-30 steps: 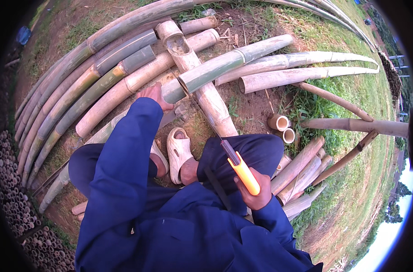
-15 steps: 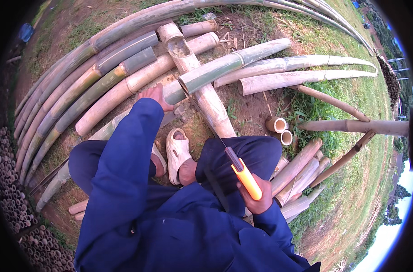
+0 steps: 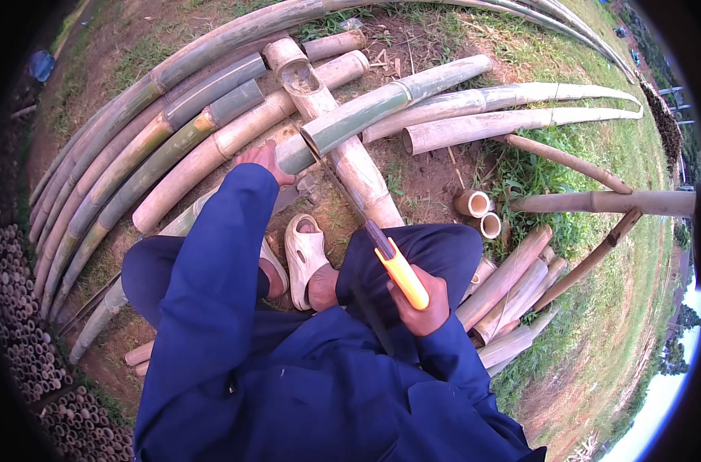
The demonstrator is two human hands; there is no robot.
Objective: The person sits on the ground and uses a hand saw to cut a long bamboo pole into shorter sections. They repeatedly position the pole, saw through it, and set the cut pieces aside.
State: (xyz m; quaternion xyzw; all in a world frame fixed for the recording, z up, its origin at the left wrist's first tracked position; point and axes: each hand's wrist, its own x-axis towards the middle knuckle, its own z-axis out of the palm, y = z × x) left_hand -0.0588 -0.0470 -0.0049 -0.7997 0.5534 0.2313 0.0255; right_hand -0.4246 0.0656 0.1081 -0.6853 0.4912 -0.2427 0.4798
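My left hand (image 3: 263,160) reaches forward in a blue sleeve and rests on the cut end of a green bamboo pole (image 3: 381,105), which lies across a pale thick bamboo trunk (image 3: 343,146). My right hand (image 3: 421,306) grips the orange handle of a hand saw (image 3: 397,269). Its thin dark blade points up and left toward the green pole's cut end. I sit with both knees bent, white clogs (image 3: 304,254) on the bare soil between them.
Long bamboo poles (image 3: 158,154) lie side by side at the left and far back. Short cut pieces (image 3: 512,285) are stacked at my right, with two small round sections (image 3: 477,212) on the ground. Stacked bamboo ends (image 3: 19,308) fill the left edge. Grass spreads right.
My right hand has moved the saw forward, so its blade tip now reaches near the green pole's cut end. The left hand stays on the pole.
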